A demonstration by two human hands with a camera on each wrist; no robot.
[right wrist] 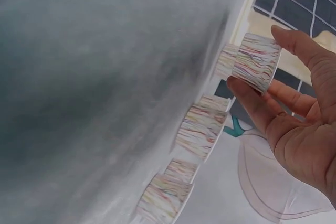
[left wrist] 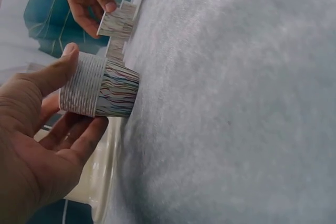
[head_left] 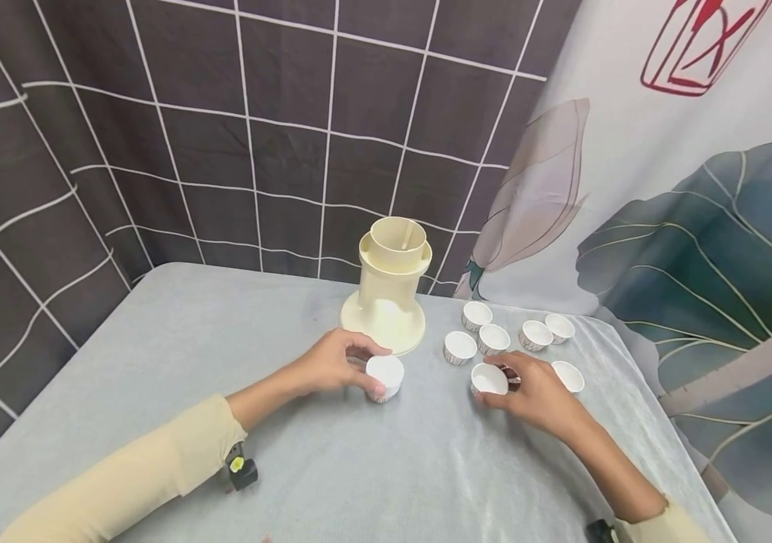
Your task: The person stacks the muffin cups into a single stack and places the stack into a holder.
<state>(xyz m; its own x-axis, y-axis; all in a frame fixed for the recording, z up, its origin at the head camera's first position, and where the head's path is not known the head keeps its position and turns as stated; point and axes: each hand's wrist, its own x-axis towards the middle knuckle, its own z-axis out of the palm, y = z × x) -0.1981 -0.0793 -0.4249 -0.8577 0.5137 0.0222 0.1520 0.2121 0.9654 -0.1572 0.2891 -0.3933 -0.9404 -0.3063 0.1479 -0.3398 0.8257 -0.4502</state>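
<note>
My left hand [head_left: 334,366] grips a stack of nested paper baking cups [head_left: 386,377] between thumb and fingers, close over the cloth. In the left wrist view the stacked rims form a ribbed band, and the outermost cup [left wrist: 119,88] has wavy coloured lines on its side. To the right, my right hand [head_left: 536,392] pinches a single baking cup [head_left: 490,380] by its sides, with the open top facing up. The right wrist view shows that cup's streaked side [right wrist: 256,61] between thumb and fingertips.
Several more baking cups [head_left: 459,348] stand separately on the grey cloth [head_left: 277,460] around and behind my right hand. A cream two-part plastic holder [head_left: 392,302] with a wide round base stands behind the stack. A dark grid-patterned curtain [head_left: 284,158] hangs along the back.
</note>
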